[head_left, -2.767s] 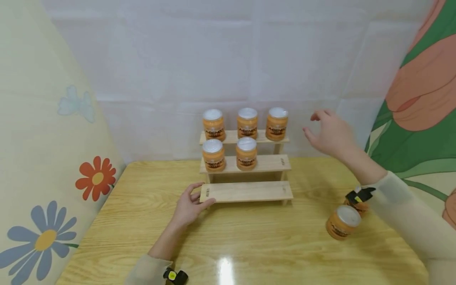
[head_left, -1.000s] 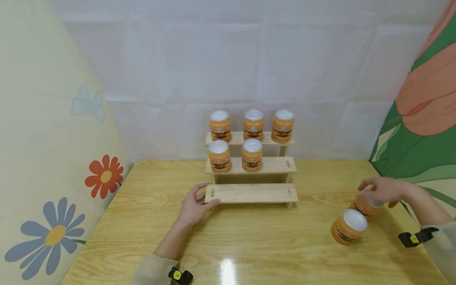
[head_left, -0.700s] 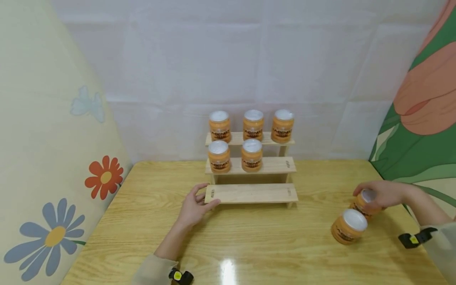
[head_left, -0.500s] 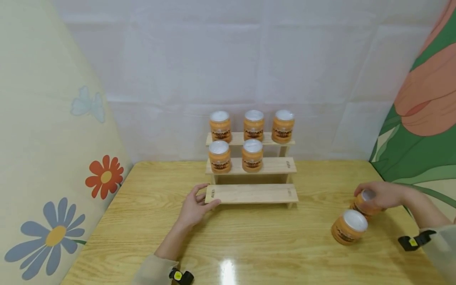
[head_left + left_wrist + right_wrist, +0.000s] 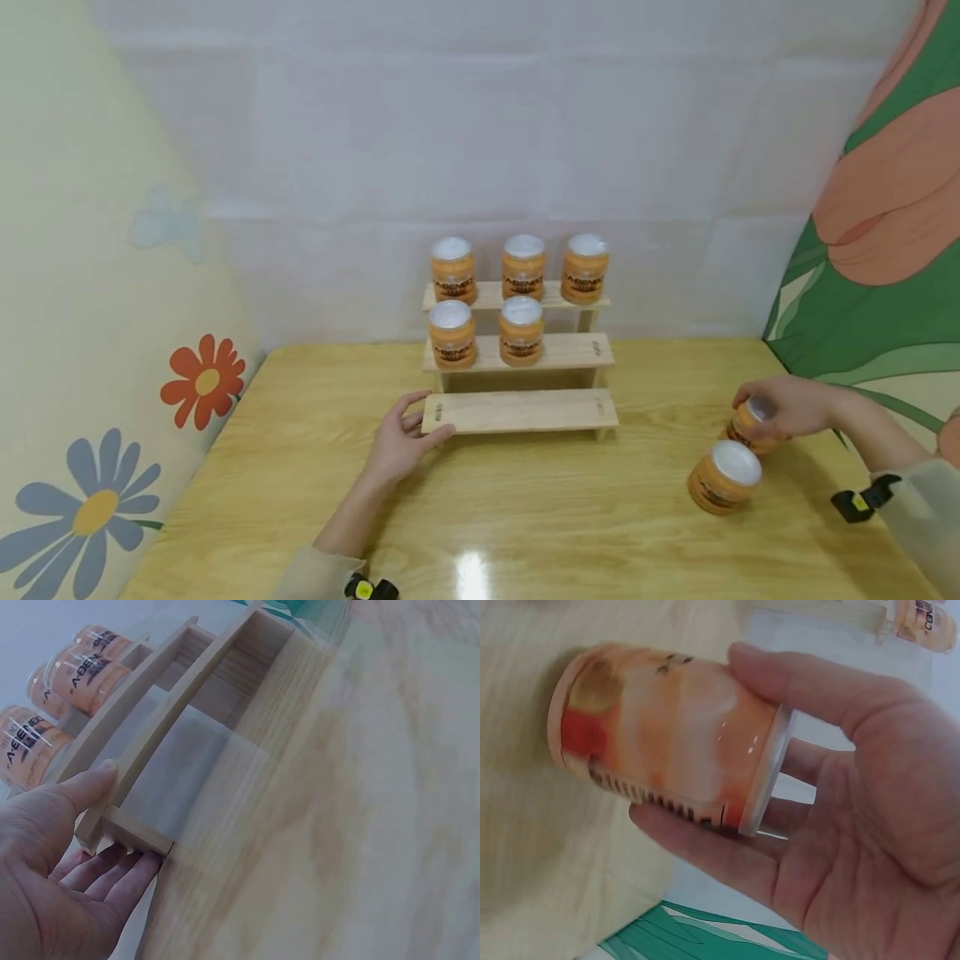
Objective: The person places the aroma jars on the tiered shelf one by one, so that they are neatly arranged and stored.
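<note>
At the table's right side, my right hand (image 5: pixel 791 407) grips an orange can (image 5: pixel 744 433) from above. In the right wrist view, thumb and fingers lie on opposite sides of that can (image 5: pixel 667 739), near its silver lid end; its base meets the table. A second orange can (image 5: pixel 724 477) stands just in front of it. My left hand (image 5: pixel 397 442) holds the left end of the three-tier wooden rack (image 5: pixel 525 410). The left wrist view has the thumb on the lowest board (image 5: pixel 142 746) and the fingers round its end leg.
Three orange cans, among them the middle one (image 5: pixel 523 268), stand on the top tier. Two more, including the left one (image 5: pixel 452 337), stand on the middle tier. The bottom tier is bare. A white cloth (image 5: pixel 375 150) hangs behind the table (image 5: pixel 322 400).
My right hand has come from the air right of the rack down to the rear loose can and taken hold of it. The left hand stays on the rack.
</note>
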`<state>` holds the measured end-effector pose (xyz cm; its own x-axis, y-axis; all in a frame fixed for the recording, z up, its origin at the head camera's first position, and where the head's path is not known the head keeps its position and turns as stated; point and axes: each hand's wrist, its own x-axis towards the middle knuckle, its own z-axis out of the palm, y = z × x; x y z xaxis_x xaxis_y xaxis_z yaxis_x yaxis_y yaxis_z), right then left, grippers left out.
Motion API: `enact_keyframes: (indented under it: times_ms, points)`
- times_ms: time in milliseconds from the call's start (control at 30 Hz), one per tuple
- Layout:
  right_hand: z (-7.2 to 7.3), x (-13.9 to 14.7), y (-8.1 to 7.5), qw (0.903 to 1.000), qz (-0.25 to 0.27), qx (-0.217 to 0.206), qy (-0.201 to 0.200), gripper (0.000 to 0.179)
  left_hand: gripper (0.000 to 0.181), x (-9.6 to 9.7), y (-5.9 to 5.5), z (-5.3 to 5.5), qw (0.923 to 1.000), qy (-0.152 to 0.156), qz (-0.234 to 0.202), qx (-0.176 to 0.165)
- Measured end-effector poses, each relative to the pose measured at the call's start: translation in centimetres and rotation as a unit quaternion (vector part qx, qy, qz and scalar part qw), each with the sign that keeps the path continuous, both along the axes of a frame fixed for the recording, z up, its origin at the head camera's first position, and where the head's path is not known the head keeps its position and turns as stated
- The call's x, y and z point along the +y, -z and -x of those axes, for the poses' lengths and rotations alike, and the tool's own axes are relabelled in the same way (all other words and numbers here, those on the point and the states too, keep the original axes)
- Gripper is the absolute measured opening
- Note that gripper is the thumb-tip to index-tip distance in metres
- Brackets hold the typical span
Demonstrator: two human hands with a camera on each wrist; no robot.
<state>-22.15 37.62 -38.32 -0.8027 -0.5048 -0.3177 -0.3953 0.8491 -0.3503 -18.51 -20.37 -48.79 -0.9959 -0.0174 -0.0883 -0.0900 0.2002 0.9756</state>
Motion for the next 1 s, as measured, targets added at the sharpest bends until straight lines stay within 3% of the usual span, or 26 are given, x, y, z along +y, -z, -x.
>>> enact_keyframes:
  times_ms: [100,300,567,767,1000]
  points:
    - [0.4,-0.5,-0.8,1.0,-0.006,0.001,0.005,0.05,0.075,-0.3,0.0,-0.2,1.0,0.001,0.002,-0.003]
    - [1.1,-1.6,-2.9,0.9969,-0.028,0.074,-0.008,0.049,0.077,-0.3,-0.3,-0.2,0.9999,0.008,0.01,-0.002]
    - [2.1,-4.2,-5.8,0.9908,-0.006,0.135,0.009,0.05,0.077,-0.3,-0.6,-0.6,0.9999,0.006,0.007,-0.005]
    - [2.6,-6.4,-7.5,0.9823,0.047,0.18,0.021,0.05,0.077,-0.3,-0.5,-0.5,0.9999,0.009,0.005,-0.004]
    - [2.6,-8.7,-7.5,0.9659,0.16,0.194,0.064,0.049,0.077,-0.3,-0.5,-0.5,0.9999,0.009,0.0,-0.005]
